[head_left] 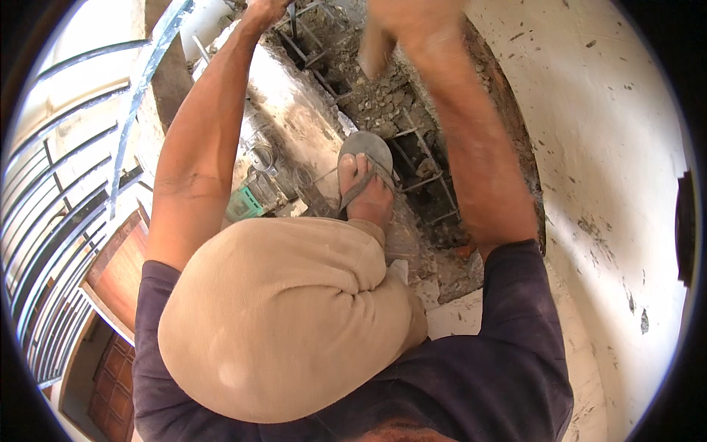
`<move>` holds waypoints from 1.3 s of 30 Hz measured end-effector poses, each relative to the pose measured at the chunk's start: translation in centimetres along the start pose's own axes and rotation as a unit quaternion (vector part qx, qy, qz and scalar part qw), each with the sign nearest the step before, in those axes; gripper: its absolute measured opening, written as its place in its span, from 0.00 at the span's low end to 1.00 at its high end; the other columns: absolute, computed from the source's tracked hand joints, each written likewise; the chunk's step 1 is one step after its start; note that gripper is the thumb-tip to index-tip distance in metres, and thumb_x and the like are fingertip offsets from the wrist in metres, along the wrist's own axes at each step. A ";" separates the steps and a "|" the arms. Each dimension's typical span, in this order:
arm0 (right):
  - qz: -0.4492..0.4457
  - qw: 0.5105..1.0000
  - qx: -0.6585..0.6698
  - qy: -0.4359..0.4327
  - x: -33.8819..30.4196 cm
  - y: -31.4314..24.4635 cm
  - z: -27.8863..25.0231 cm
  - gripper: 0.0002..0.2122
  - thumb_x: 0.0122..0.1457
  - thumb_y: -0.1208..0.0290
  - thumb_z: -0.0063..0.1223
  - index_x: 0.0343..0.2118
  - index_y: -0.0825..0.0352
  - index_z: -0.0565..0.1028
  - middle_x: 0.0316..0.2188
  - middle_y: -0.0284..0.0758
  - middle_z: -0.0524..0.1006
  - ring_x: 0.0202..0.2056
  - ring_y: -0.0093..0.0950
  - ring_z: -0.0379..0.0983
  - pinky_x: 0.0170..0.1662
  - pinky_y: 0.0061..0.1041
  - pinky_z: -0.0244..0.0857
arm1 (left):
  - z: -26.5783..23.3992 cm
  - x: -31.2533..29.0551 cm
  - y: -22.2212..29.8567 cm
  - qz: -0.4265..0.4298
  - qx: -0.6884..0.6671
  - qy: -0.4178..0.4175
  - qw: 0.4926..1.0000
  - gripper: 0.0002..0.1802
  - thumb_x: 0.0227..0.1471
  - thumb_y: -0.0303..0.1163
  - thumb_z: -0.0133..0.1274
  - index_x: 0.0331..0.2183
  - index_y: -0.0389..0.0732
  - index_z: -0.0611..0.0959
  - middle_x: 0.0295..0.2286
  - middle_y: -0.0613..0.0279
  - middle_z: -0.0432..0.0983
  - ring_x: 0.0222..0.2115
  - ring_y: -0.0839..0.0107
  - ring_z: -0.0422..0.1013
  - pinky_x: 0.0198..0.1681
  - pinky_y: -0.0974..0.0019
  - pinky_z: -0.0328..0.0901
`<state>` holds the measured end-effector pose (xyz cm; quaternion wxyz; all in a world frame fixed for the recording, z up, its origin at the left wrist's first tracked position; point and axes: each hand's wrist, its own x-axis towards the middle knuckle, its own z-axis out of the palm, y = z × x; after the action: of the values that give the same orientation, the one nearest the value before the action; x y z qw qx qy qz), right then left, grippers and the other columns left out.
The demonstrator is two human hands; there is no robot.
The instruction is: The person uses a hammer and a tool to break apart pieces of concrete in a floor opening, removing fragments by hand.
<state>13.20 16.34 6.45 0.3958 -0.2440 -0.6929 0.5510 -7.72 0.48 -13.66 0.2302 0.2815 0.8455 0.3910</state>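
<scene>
My left hand (266, 9) is at the top edge, partly cut off. Its fingers look closed, next to a thin dark upright bar (292, 20), but what they hold is hidden. To the right, my right hand (423, 20) is blurred by motion and closed around a tool whose blunt, brownish, wood-like handle end (375, 53) sticks out below the fist; the rest is out of view. Beneath the hands runs a rough trench of broken concrete rubble (379, 99) with exposed steel rebar (427, 151) across it.
My sandaled foot (366, 184) stands on the pale ledge (294, 103) beside the trench. Left of it lie a green plastic piece (243, 204) and cluttered tools. A curved, stained white wall (589, 147) bounds the right. Metal railings (66, 155) and a wooden panel (121, 272) are at left.
</scene>
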 end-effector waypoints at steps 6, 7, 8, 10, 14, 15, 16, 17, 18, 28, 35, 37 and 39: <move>0.186 0.910 -0.114 -0.351 -2.7 4.6 -1.9 0.15 0.48 0.68 0.59 0.30 0.79 0.77 0.19 0.49 0.76 0.24 0.39 0.78 0.31 0.38 0.71 | -1.0 -0.5 -3.7 -0.017 -0.105 -0.002 0.994 0.07 0.58 0.24 0.58 0.38 0.35 0.87 0.30 0.62 0.84 0.30 0.74 0.75 0.36 0.64 0.70; 0.154 0.929 -0.106 -0.320 -2.6 2.7 -2.6 0.14 0.48 0.69 0.59 0.29 0.78 0.77 0.18 0.48 0.76 0.23 0.37 0.78 0.29 0.37 0.70 | -0.8 -0.2 -3.6 -0.030 -0.150 -0.009 0.988 0.06 0.58 0.23 0.58 0.37 0.35 0.87 0.30 0.63 0.84 0.29 0.75 0.75 0.35 0.65 0.70; 0.123 0.945 -0.099 -0.287 -2.2 0.9 -3.2 0.12 0.49 0.70 0.58 0.28 0.78 0.77 0.18 0.46 0.76 0.22 0.36 0.77 0.28 0.36 0.70 | -0.4 -0.4 -2.6 -0.017 -0.113 -0.014 0.993 0.07 0.59 0.24 0.57 0.38 0.34 0.87 0.28 0.64 0.83 0.27 0.76 0.73 0.31 0.67 0.69; 0.093 0.957 -0.059 -0.267 -0.3 -4.6 -3.9 0.10 0.50 0.71 0.57 0.26 0.76 0.77 0.16 0.42 0.76 0.20 0.32 0.76 0.25 0.34 0.68 | -1.0 -1.0 -2.1 0.015 -0.030 0.011 0.999 0.07 0.59 0.25 0.57 0.37 0.34 0.87 0.28 0.64 0.83 0.26 0.77 0.73 0.29 0.68 0.68; 0.029 0.986 0.083 -0.138 0.9 -8.9 -3.4 0.07 0.54 0.75 0.55 0.22 0.73 0.76 0.14 0.30 0.72 0.17 0.21 0.72 0.19 0.28 0.64 | -0.9 -0.2 -3.0 -0.052 -0.085 -0.024 0.995 0.07 0.59 0.26 0.57 0.37 0.34 0.88 0.27 0.65 0.83 0.24 0.79 0.72 0.27 0.70 0.67; 0.035 0.988 0.088 -0.122 0.2 -6.5 -1.9 0.08 0.53 0.74 0.55 0.22 0.74 0.76 0.15 0.32 0.73 0.18 0.24 0.73 0.20 0.30 0.65 | -1.5 -1.0 -3.6 -0.050 -0.103 -0.020 0.993 0.07 0.59 0.26 0.58 0.37 0.34 0.88 0.27 0.66 0.83 0.24 0.80 0.72 0.27 0.70 0.66; 0.032 0.994 0.051 -0.087 0.1 -4.8 -1.7 0.09 0.53 0.73 0.56 0.23 0.75 0.76 0.15 0.34 0.74 0.18 0.27 0.75 0.20 0.32 0.67 | 1.1 0.3 -1.4 -0.021 -0.151 -0.044 0.987 0.07 0.59 0.26 0.58 0.36 0.34 0.88 0.27 0.66 0.83 0.23 0.80 0.72 0.27 0.70 0.66; 0.040 0.995 0.016 -0.085 -1.2 0.3 0.1 0.10 0.52 0.71 0.56 0.24 0.77 0.78 0.16 0.38 0.76 0.19 0.32 0.77 0.21 0.34 0.69 | 0.1 -0.4 -1.4 -0.017 -0.163 -0.038 0.986 0.07 0.59 0.26 0.58 0.36 0.34 0.88 0.27 0.66 0.83 0.23 0.80 0.72 0.26 0.70 0.66; 0.099 0.978 -0.039 -0.182 -2.3 3.8 0.5 0.12 0.51 0.70 0.56 0.26 0.78 0.78 0.17 0.42 0.77 0.20 0.35 0.78 0.23 0.36 0.69 | -0.8 -0.6 -1.7 -0.053 -0.093 -0.037 0.994 0.07 0.59 0.25 0.58 0.36 0.35 0.88 0.28 0.66 0.83 0.25 0.79 0.73 0.29 0.70 0.67; 0.119 0.966 -0.096 -0.207 -1.4 -7.4 -3.2 0.14 0.51 0.69 0.56 0.30 0.80 0.78 0.21 0.55 0.77 0.26 0.41 0.80 0.32 0.40 0.71 | -2.1 -2.0 -1.9 0.060 0.071 0.070 0.993 0.14 0.58 0.31 0.58 0.45 0.36 0.86 0.34 0.55 0.85 0.34 0.70 0.77 0.40 0.61 0.71; 0.113 0.960 -0.118 -0.227 -2.8 7.0 -0.1 0.15 0.49 0.69 0.57 0.31 0.82 0.78 0.23 0.60 0.78 0.32 0.52 0.81 0.35 0.44 0.73 | -0.8 -1.2 0.5 -0.063 0.014 0.000 0.998 0.14 0.57 0.34 0.60 0.43 0.36 0.87 0.31 0.59 0.85 0.29 0.66 0.78 0.33 0.60 0.71; 0.163 0.930 -0.166 -0.285 -3.7 8.0 -1.0 0.16 0.49 0.68 0.56 0.32 0.81 0.79 0.24 0.61 0.78 0.35 0.54 0.81 0.37 0.44 0.73 | -0.8 -0.5 0.2 -0.052 0.038 0.011 0.998 0.15 0.57 0.38 0.62 0.43 0.39 0.87 0.29 0.61 0.84 0.24 0.71 0.75 0.27 0.62 0.69; 0.190 0.911 -0.185 -0.317 -3.9 8.0 -1.5 0.17 0.49 0.66 0.56 0.32 0.80 0.79 0.25 0.60 0.78 0.36 0.54 0.81 0.37 0.44 0.73 | -0.6 0.6 -3.3 0.078 0.157 0.053 0.983 0.16 0.57 0.39 0.62 0.42 0.39 0.87 0.28 0.62 0.83 0.21 0.73 0.73 0.25 0.62 0.68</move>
<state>15.85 16.41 -2.16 -0.0088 -0.2523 -0.8120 0.5262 -9.53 -1.22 -16.06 0.1063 0.3581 0.8828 0.2849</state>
